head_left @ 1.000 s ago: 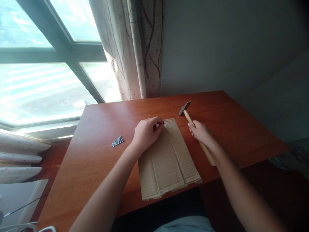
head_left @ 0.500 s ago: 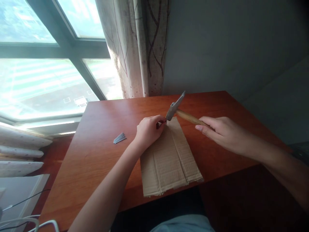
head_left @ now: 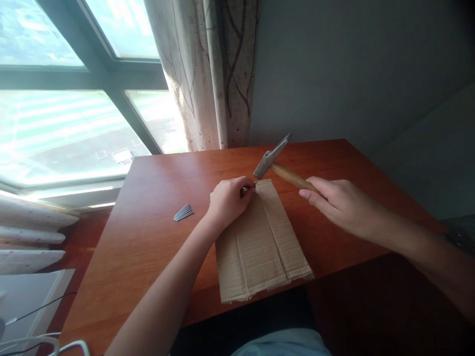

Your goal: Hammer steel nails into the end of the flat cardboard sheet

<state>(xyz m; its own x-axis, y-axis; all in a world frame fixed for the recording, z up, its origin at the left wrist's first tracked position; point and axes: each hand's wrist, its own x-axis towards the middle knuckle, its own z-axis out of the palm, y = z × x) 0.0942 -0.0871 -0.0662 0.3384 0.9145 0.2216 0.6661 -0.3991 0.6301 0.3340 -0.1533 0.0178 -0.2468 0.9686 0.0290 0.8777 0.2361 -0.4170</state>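
My right hand (head_left: 334,198) grips the wooden handle of a hammer (head_left: 272,160), its metal head raised a little above the far edge of a cardboard sheet (head_left: 260,242). My left hand (head_left: 230,200) rests at that far end, thumb and fingertips pinched on a nail (head_left: 255,184). Only a small dark tip of the nail shows beside the fingers; the rest is hidden. Several loose nails (head_left: 183,212) lie fanned side by side on the wooden table (head_left: 148,257), left of my left hand.
Behind the table's far edge hang a patterned curtain (head_left: 208,99) and a grey wall (head_left: 334,74). A window (head_left: 67,128) fills the left side. White cables (head_left: 74,341) run along the lower left corner. The cardboard's near end reaches the table's front edge.
The hammer head has lifted slightly up, away from the nail at my left fingertips. My left hand, the cardboard and the loose nails stay in place.
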